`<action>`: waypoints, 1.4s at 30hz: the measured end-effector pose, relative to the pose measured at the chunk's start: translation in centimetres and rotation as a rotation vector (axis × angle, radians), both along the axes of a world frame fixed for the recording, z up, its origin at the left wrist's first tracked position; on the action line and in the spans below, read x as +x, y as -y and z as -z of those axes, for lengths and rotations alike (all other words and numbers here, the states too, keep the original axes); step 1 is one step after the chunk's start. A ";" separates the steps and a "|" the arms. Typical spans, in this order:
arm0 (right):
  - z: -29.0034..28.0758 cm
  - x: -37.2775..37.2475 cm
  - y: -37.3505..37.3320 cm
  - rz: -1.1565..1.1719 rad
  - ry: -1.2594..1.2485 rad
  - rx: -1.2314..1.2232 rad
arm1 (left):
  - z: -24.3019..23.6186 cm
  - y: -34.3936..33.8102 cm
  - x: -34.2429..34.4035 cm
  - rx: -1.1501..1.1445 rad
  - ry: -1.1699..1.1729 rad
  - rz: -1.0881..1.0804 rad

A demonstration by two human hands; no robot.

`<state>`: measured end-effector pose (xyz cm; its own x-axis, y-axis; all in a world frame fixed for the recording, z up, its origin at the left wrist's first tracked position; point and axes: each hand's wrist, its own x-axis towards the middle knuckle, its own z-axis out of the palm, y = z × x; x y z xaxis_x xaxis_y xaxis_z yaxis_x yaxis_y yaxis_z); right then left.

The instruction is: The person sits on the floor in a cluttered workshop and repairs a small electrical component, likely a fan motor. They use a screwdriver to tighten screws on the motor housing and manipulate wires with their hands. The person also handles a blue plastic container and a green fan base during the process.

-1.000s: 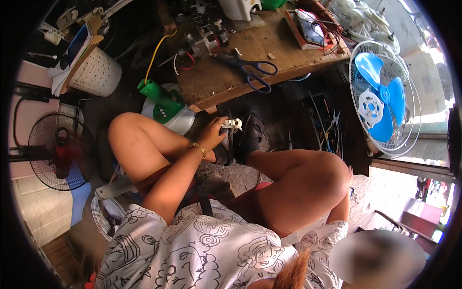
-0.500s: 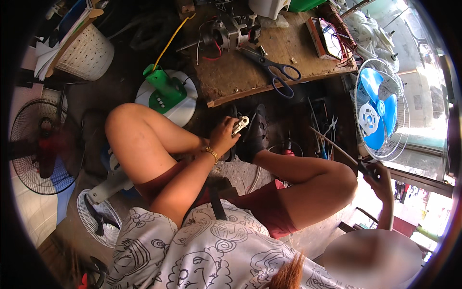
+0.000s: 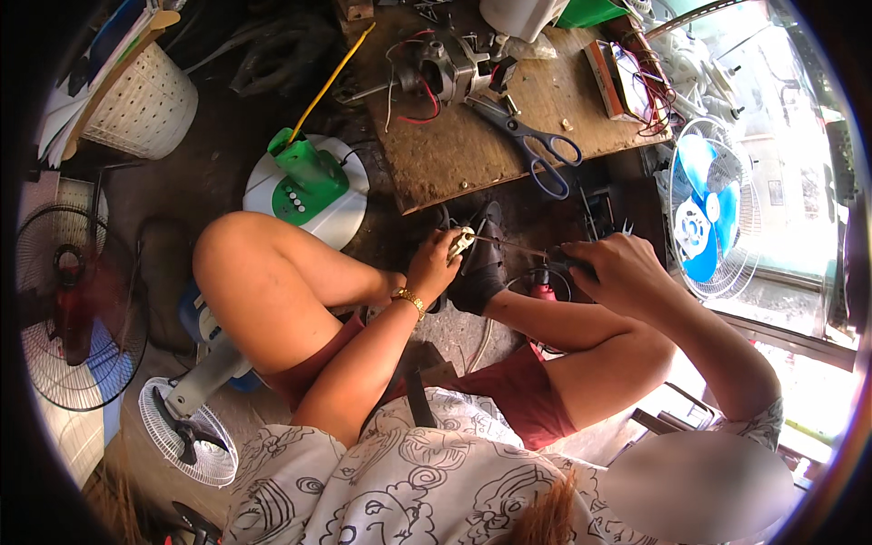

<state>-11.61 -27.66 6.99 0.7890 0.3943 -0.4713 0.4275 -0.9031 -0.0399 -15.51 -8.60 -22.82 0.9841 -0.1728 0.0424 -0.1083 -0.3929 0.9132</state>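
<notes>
My left hand [image 3: 432, 267], with a gold-coloured bracelet at the wrist, is closed on a small cream-coloured part [image 3: 462, 242] above my shoes. What kind of part it is, I cannot make out. In my right hand [image 3: 625, 271] is a screwdriver [image 3: 518, 246] with a dark handle and a long thin shaft. Its shaft points left and its tip meets the part or lies right beside it. Fingers hide much of the handle and the lower side of the part.
Ahead stands a wooden bench [image 3: 431, 168] bearing a fan motor [image 3: 447, 71] with loose wires and dark-handled scissors [image 3: 536, 145]. A green and white fan base [image 3: 309, 204] sits left of it. A blue-bladed fan [image 3: 708, 209] stands at right, a white basket [image 3: 150, 104] far left.
My right hand has swung in from the far right, bringing the screwdriver to the part. My left hand keeps its hold in nearly the same place. The view has shifted slightly.
</notes>
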 end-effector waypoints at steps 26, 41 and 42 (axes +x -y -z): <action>2.2 6.1 -8.2 0.131 -0.387 -0.223 | -2.7 -0.3 1.0 0.070 0.113 0.011; 1.8 5.7 -5.3 0.471 -0.542 -0.075 | -12.0 -3.5 7.4 -0.705 -0.207 0.518; 1.4 5.2 -5.1 0.614 -0.576 -0.028 | -12.0 -3.5 7.2 -0.652 -0.202 0.521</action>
